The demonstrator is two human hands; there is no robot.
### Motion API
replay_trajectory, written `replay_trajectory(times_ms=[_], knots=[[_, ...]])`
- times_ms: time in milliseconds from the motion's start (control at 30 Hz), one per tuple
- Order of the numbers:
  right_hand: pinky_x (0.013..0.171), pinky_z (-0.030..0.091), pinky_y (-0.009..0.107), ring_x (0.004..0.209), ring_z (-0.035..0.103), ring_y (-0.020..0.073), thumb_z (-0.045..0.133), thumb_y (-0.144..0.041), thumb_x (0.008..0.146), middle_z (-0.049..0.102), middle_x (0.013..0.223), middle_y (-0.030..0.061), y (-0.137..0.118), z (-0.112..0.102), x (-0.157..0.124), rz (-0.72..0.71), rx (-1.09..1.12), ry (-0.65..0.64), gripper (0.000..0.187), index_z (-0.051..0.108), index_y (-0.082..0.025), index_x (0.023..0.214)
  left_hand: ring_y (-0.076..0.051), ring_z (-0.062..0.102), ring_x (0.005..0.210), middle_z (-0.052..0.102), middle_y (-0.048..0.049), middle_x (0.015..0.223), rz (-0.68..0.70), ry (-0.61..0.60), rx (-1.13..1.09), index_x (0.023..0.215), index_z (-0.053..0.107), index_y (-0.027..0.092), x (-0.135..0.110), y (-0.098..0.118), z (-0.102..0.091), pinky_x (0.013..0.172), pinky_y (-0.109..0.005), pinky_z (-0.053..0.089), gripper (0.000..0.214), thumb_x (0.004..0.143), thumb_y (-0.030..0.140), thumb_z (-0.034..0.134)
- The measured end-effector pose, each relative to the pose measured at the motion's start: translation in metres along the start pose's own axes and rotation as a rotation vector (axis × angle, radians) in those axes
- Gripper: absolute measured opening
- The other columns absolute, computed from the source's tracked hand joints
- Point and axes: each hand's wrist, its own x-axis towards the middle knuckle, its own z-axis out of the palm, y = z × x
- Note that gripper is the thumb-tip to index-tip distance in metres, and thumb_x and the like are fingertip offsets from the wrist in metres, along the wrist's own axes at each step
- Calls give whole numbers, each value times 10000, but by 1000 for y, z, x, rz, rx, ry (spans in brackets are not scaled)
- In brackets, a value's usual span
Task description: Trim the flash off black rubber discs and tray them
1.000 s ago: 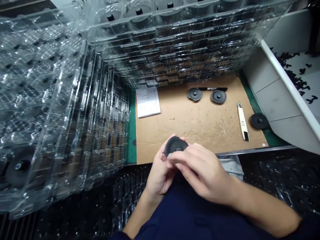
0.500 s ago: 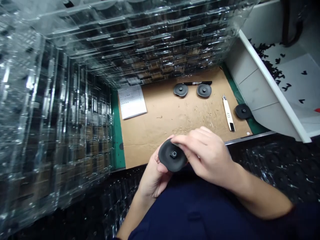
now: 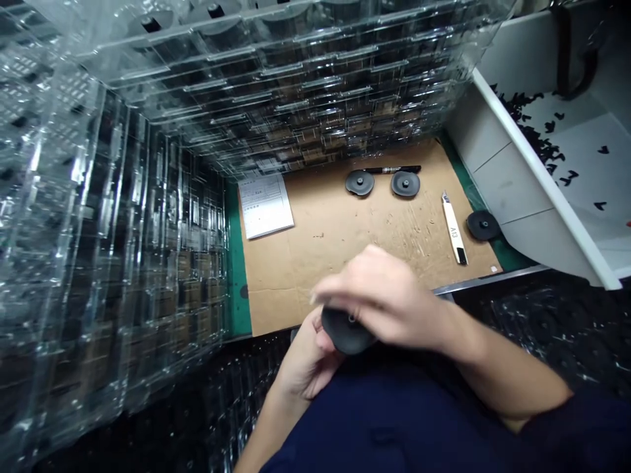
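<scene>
At the far left, clear plastic trays (image 3: 98,197) are stacked in tall walls along two sides of the bench, and the work area appears to be boxed in by them (dark hubs can be made out in the top layer). A strip of green mat (image 3: 237,282) is left showing beside them. A paper sheet (image 3: 265,205) is laid on a cardboard sheet (image 3: 394,243), near its far left corner.

A black disc (image 3: 345,332) is cradled by the curled fingers and palm of the left hand (image 3: 308,355), so that it is held closed from beneath, tilted, over navy clothing (image 3: 389,420) and just off the cardboard's near edge. The right hand (image 3: 384,295) is spread over the disc but blurred; whether it is gripping cannot be told.

Farther on, two spare discs (image 3: 382,184) are set side by side below a marker (image 3: 394,169), apparently kept within easy reach. A utility knife (image 3: 454,230) is laid to their right, and another disc (image 3: 484,225) is placed on the mat's far strip. Beyond, black scraps (image 3: 542,131) are collected in a white bin (image 3: 537,190).
</scene>
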Motion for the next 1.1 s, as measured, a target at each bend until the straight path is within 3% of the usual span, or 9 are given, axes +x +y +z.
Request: replay_trajectory(times_ms=[133, 300, 433, 567, 700, 800, 833, 967, 1100], knots=[[807, 430, 337, 898, 618, 190, 471, -229, 899, 695, 984, 54, 48, 8, -23, 523, -72, 105, 223, 666, -189, 1002, -294, 618, 1073, 595, -99, 1268, 23, -98, -119, 1194, 581, 225, -2, 2, -2, 879, -338, 533, 650, 606, 398, 799], [748, 507, 287, 849, 662, 168, 498, -206, 878, 715, 925, 20, 66, 44, -74, 552, 52, 8, 205, 685, -215, 961, -321, 548, 1170, 504, -139, 1367, 59, -108, -156, 1271, 521, 204, -2, 2, -11, 933, -364, 502, 578, 756, 424, 661], [771, 507, 302, 909, 644, 178, 448, -229, 913, 693, 995, 48, 47, 38, -72, 594, 67, 145, 225, 649, -196, 1009, -310, 557, 1162, 529, -139, 1340, 72, -80, -143, 1296, 501, 212, 1, 2, -10, 938, -383, 496, 520, 821, 408, 584], [823, 477, 297, 1001, 593, 171, 472, -246, 916, 630, 1136, 41, 8, 17, -34, 467, 70, 251, 262, 576, -225, 1155, -264, 609, 1080, 615, -108, 1229, 134, -40, -120, 1263, 537, 215, 5, -4, -7, 911, -346, 512, 544, 764, 396, 657], [827, 459, 326, 881, 579, 170, 437, -165, 909, 652, 968, 65, -24, 17, -14, 174, 82, 124, 252, 585, -149, 1113, -192, 635, 1018, 667, -56, 1128, 193, 87, -75, 1219, 571, 236, 6, -3, -8, 888, -270, 509, 450, 784, 264, 679], [785, 460, 285, 824, 574, 143, 445, -115, 890, 651, 919, 41, -28, 18, -10, 169, 171, -80, 227, 603, -151, 1048, -169, 641, 996, 668, -30, 1126, 225, 140, -57, 1168, 599, 251, 4, -1, -6, 861, -236, 509, 433, 753, 189, 708], [771, 457, 284, 809, 572, 141, 446, -116, 889, 649, 901, 39, -27, 18, -9, 183, 164, -82, 221, 606, -152, 1036, -164, 644, 983, 674, -27, 1108, 234, 139, -54, 1136, 617, 239, 4, 0, -4, 858, -225, 507, 422, 732, 182, 727], [762, 438, 328, 789, 548, 169, 431, -119, 892, 634, 859, 72, -22, 19, -10, 119, 31, 178, 239, 600, -113, 1061, -144, 655, 943, 694, -29, 1050, 219, 80, -63, 1065, 648, 210, 4, 1, 3, 859, -203, 499, 368, 711, 198, 748], [737, 435, 271, 787, 552, 136, 468, -94, 879, 644, 879, 46, -21, 11, -30, 69, 165, 16, 231, 600, -137, 1064, -193, 646, 1002, 675, -24, 1121, 171, 35, -85, 1115, 625, 257, 1, 6, 2, 867, -270, 521, 526, 624, 223, 812]])
